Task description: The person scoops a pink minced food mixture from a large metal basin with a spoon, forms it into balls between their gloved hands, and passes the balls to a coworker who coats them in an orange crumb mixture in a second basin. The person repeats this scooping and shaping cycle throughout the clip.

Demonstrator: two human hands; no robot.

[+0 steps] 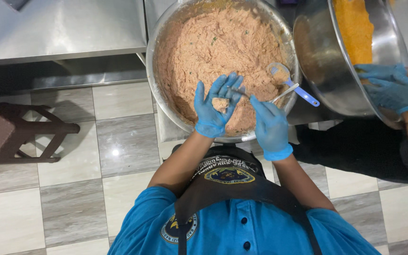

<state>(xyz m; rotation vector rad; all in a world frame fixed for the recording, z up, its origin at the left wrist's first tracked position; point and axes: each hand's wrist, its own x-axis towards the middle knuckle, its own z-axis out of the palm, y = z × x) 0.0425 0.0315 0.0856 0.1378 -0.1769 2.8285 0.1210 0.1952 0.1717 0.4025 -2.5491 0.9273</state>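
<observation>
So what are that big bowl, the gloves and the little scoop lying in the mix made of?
Bowl: looks like stainless steel, grey with a dull shine and reflections on its rim. Gloves, left and right: thin blue disposable ones, probably nitrile or latex, wrinkled tight to the hands. Scoop: seemingly plastic, clear cup with a blue handle.

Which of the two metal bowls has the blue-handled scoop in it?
The left bowl, full of pinkish mixture, under the person's hands. The tilted right bowl, held by a co-worker, contains orange crumbs and no scoop.

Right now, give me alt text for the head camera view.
A left hand in a blue glove cups a lump of pinkish mixture over a big metal bowl while the right hand holds a spoon. Another person's gloved hands tilt a second bowl.
</observation>
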